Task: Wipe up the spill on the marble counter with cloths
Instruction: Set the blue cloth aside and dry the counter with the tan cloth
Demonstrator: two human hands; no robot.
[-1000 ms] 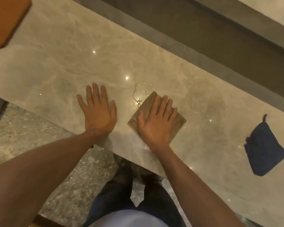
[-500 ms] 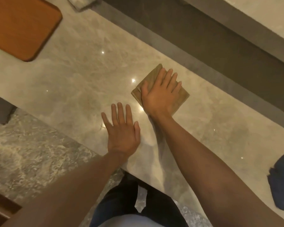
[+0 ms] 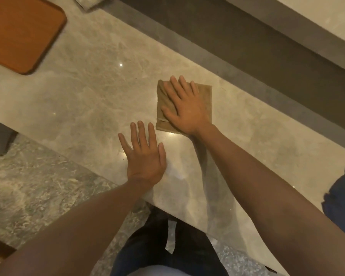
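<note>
A: In the head view, where is the tan cloth (image 3: 204, 100)?

B: Flat on the marble table (image 3: 84, 100), toward the far edge, under the right hand (image 3: 184, 108). That grip is released: straight fingers press down, not curled round the cloth.

A: And the left hand (image 3: 143, 154)?

B: Also released, palm flat on bare marble, nearer and to the left, holding nothing.

A: The dark blue cloth (image 3: 341, 198)?

B: Far right, well apart; the right hand is nearer. I can't make out any spill.
</note>
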